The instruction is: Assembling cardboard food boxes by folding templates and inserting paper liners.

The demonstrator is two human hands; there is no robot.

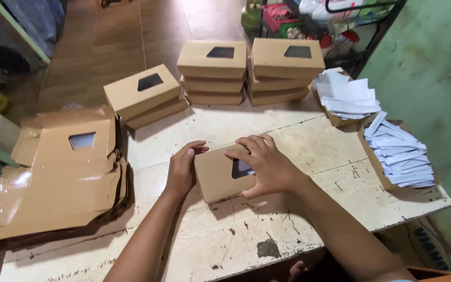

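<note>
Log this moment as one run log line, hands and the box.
left hand: on left end of brown window box | right hand: pressing on its top | box: on white table | flat blanks: stacked left

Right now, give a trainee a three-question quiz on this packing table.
1. True or false: both hands touch the brown box on the table.
2. Which hand's fingers cover part of the box's window: A left hand, B right hand?
3. Where does the stack of flat unfolded boxes lie?

Key: 1 true. 2 B. 3 On the left end of the table, apart from the folded boxes stacked at the far edge.
</note>
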